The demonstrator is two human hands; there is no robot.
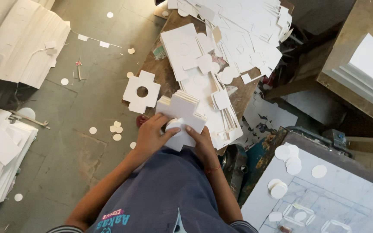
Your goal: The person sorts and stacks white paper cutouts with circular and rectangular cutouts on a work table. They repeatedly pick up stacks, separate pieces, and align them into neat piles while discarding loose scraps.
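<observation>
Head view: left hand [152,133] and right hand [201,144] both grip the white card stack [182,116]; at ten o'clock lies a holed cutout [141,91]. Squaring edges evenly would help.

Grey concrete floor [87,108] strewn with paper discs, worn wooden bench [160,69], even daylight

I am seeing soft, even daylight falling across the whole view, with no hard glare. The white card stacks [238,30] at the top are reading very bright, nearly washing out, so their edges are merging. Shadows are staying faint and diffuse under the pieces on the wooden surface [162,71] and on the grey floor [78,142]. The dark gap at upper right is losing detail. Focus is holding fairly sharp at centre; the corners are bending and softening slightly from the wide lens.
</observation>
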